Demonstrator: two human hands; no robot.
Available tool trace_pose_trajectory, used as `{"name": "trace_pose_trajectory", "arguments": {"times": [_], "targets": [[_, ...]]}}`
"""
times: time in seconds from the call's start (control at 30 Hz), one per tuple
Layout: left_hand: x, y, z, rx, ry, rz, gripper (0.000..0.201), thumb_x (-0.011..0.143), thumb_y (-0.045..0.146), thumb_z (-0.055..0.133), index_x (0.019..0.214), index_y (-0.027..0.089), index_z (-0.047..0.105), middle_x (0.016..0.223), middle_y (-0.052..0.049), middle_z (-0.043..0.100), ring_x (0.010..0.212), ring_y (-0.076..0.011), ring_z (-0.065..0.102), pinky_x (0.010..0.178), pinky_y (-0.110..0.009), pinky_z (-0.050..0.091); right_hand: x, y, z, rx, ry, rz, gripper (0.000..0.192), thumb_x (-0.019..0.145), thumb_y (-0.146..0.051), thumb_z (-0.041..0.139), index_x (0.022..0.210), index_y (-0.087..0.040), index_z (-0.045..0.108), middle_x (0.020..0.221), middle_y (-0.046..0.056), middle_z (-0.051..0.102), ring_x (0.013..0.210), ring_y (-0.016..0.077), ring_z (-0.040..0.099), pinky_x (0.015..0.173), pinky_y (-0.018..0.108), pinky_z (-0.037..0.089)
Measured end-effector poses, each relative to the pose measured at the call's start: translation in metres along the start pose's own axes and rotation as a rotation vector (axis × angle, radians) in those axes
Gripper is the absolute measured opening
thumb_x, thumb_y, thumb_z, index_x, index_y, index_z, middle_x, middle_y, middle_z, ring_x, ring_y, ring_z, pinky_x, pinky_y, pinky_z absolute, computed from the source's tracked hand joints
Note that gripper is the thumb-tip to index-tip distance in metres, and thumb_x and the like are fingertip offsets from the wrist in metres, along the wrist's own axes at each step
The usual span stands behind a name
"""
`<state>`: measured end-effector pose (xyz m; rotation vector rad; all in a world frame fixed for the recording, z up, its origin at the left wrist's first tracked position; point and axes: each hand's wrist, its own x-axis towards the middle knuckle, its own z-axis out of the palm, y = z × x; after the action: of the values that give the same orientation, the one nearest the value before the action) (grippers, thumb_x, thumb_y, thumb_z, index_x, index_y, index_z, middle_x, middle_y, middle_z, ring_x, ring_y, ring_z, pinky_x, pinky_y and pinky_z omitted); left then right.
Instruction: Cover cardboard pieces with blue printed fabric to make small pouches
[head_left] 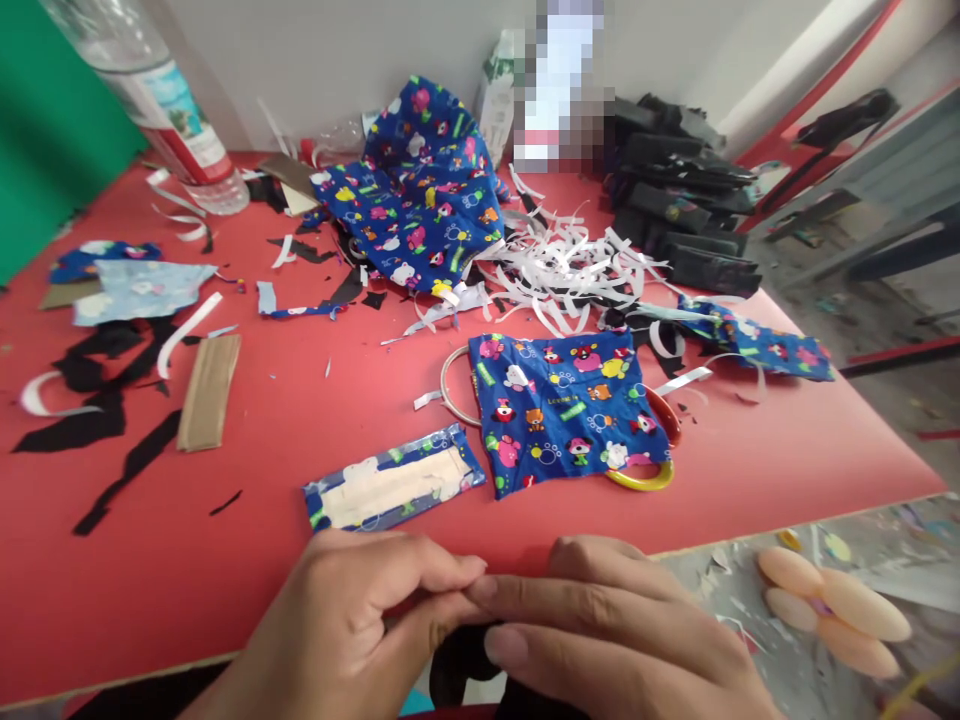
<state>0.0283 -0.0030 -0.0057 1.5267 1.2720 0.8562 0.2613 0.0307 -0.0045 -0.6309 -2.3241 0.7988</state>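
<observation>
At the front edge of the table, my left hand [360, 610] pinches thumb against forefinger, its tips meeting those of my right hand [615, 620]. The fingers of my right hand are also pressed together. Whatever lies between the fingertips is hidden or too small to name. Just beyond my left hand is a flat clear-wrapped piece [405, 482] with a cream strip over blue cartoon print. Further right lies a square of blue cartoon-print cloth [562, 415], resting on a yellow ring [645, 477] and other rings that are partly covered.
White paper strips [570, 270] are heaped at the back, beside a larger blue printed cloth [427, 200]. Black folded packets [679, 200] are stacked back right. A plastic bottle [180, 120] stands back left. A brown cardboard strip [210, 392] and black scraps [97, 370] lie left.
</observation>
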Motion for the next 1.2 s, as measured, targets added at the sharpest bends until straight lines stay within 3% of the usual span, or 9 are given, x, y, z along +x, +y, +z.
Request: {"name": "trace_pose_trajectory", "arguments": {"times": [0.1, 0.23, 0.37, 0.47, 0.63, 1.03, 1.2], "targets": [[0.001, -0.007, 0.000, 0.185, 0.147, 0.230, 0.016, 0.097, 0.009, 0.067, 0.088, 0.021, 0.074, 0.071, 0.004, 0.075, 0.058, -0.0082, 0.069, 0.058, -0.015, 0.057, 0.000, 0.014, 0.005, 0.031, 0.097, 0.025, 0.031, 0.101, -0.005, 0.058, 0.124, -0.021, 0.071, 0.120, 0.009, 0.082, 0.082, 0.0141, 0.079, 0.069, 0.026, 0.065], [0.006, -0.011, 0.000, 0.435, 0.242, 0.401, 0.019, 0.096, 0.002, 0.063, 0.094, 0.019, 0.072, 0.082, 0.000, 0.073, 0.075, -0.0114, 0.070, 0.076, -0.022, 0.060, 0.008, 0.033, 0.005, 0.054, 0.120, 0.049, 0.038, 0.097, 0.003, 0.057, 0.124, -0.018, 0.072, 0.116, 0.009, 0.083, 0.099, 0.0148, 0.078, 0.083, 0.025, 0.064], [0.012, -0.018, -0.002, 0.591, 0.232, 0.443, 0.031, 0.095, -0.007, 0.059, 0.112, 0.015, 0.072, 0.101, -0.005, 0.072, 0.095, -0.0146, 0.067, 0.090, -0.028, 0.056, 0.019, 0.050, 0.001, -0.074, 0.043, 0.057, 0.031, 0.103, -0.004, 0.053, 0.124, -0.017, 0.072, 0.117, 0.010, 0.077, 0.105, 0.0180, 0.073, 0.092, 0.031, 0.061], [0.017, -0.021, -0.006, 0.658, 0.180, 0.476, 0.030, 0.098, -0.004, 0.057, 0.123, 0.010, 0.067, 0.104, -0.009, 0.070, 0.097, -0.0190, 0.065, 0.087, -0.034, 0.057, 0.026, 0.058, 0.003, -0.123, 0.032, 0.083, 0.028, 0.105, -0.006, 0.052, 0.123, -0.018, 0.069, 0.115, 0.009, 0.076, 0.103, 0.0177, 0.072, 0.092, 0.031, 0.060], [0.026, -0.017, -0.011, 0.764, 0.157, 0.563, 0.024, 0.102, 0.002, 0.053, 0.116, 0.011, 0.070, 0.091, -0.009, 0.071, 0.088, -0.0219, 0.067, 0.076, -0.036, 0.059, 0.032, 0.065, 0.014, -0.123, 0.108, 0.182, 0.026, 0.104, -0.010, 0.060, 0.126, -0.023, 0.061, 0.106, 0.004, 0.078, 0.094, 0.0170, 0.075, 0.079, 0.027, 0.062], [0.023, -0.021, -0.009, 0.853, 0.103, 0.486, 0.028, 0.107, 0.012, 0.048, 0.119, 0.015, 0.073, 0.090, -0.006, 0.069, 0.087, -0.0201, 0.067, 0.079, -0.033, 0.060, 0.031, 0.067, 0.016, -0.100, 0.107, 0.202, 0.029, 0.106, -0.013, 0.056, 0.132, -0.025, 0.057, 0.105, 0.005, 0.079, 0.095, 0.0193, 0.077, 0.079, 0.030, 0.063], [0.024, -0.020, -0.008, 0.880, 0.104, 0.525, 0.027, 0.108, 0.010, 0.046, 0.117, 0.010, 0.071, 0.091, -0.009, 0.068, 0.090, -0.0222, 0.064, 0.078, -0.035, 0.058, 0.032, 0.069, 0.016, -0.103, 0.103, 0.196, 0.029, 0.106, -0.013, 0.056, 0.132, -0.025, 0.057, 0.108, 0.005, 0.079, 0.098, 0.0192, 0.076, 0.081, 0.029, 0.062]]}}
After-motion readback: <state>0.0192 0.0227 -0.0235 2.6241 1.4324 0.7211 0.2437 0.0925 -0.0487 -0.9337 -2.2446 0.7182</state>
